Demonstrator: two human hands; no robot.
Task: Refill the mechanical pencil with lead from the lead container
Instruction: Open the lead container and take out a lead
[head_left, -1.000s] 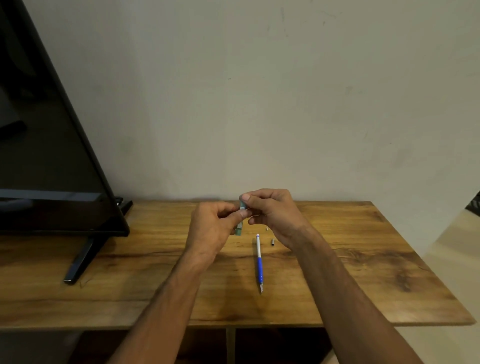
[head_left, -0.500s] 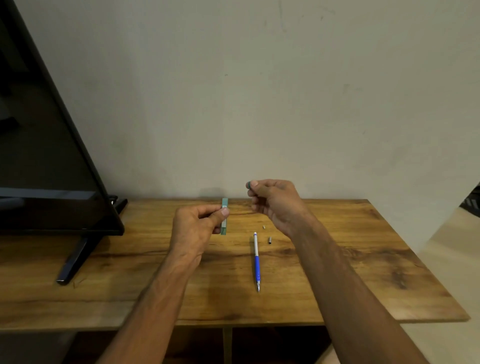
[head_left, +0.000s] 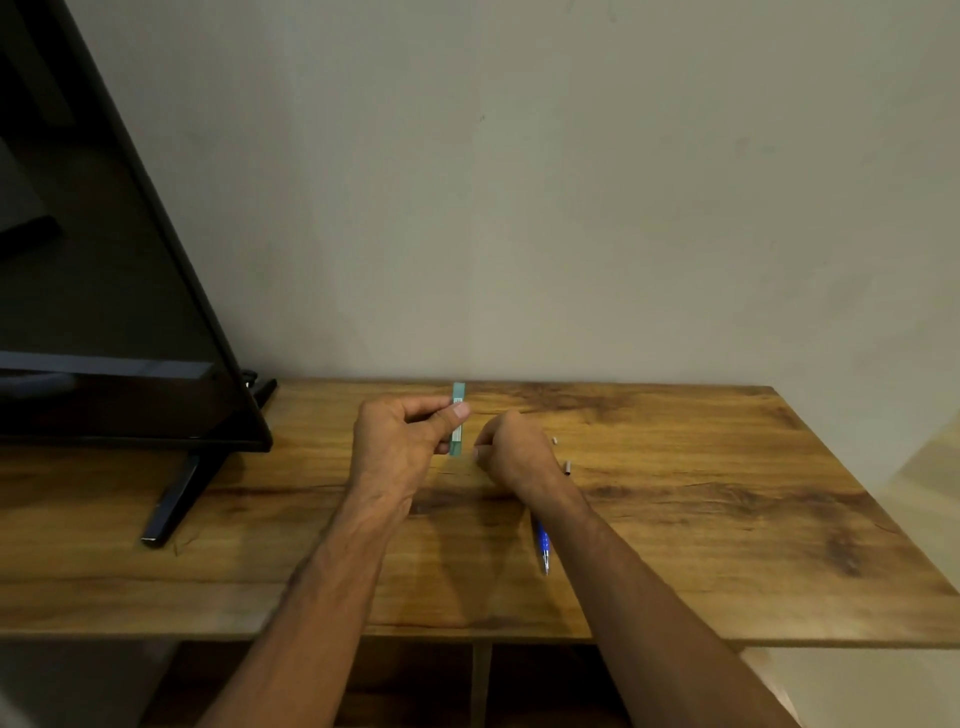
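Down from its raised position half a second ago, the right hand (head_left: 511, 449) now sits low on the brown wood-grain table (head_left: 727, 519), its fingers curled inward with the knuckles toward the camera. Whether those fingers pinch anything cannot be told, since the fingertips are folded out of sight; the small cap it held up earlier is not visible. The left hand (head_left: 400, 441) has shifted little: it holds the slim, pale teal rectangular lead container (head_left: 457, 420) upright, pinched between thumb and forefinger at about mid-length, with the top end standing clear above the thumb. The container is just beside the right hand's knuckles, apart from them.

Lying flat on the table, the blue-and-white mechanical pencil (head_left: 542, 545) is mostly covered by the right forearm; only its blue grip section and metal tip show, the tip pointing toward the near edge. Two tiny pale cylindrical parts rest on the wood to the right of the right hand, one (head_left: 555, 440) farther back and another (head_left: 568, 467) nearer. At the left stands a black flat-screen monitor (head_left: 104, 312) on its angled foot, against the plain beige wall (head_left: 571, 182).
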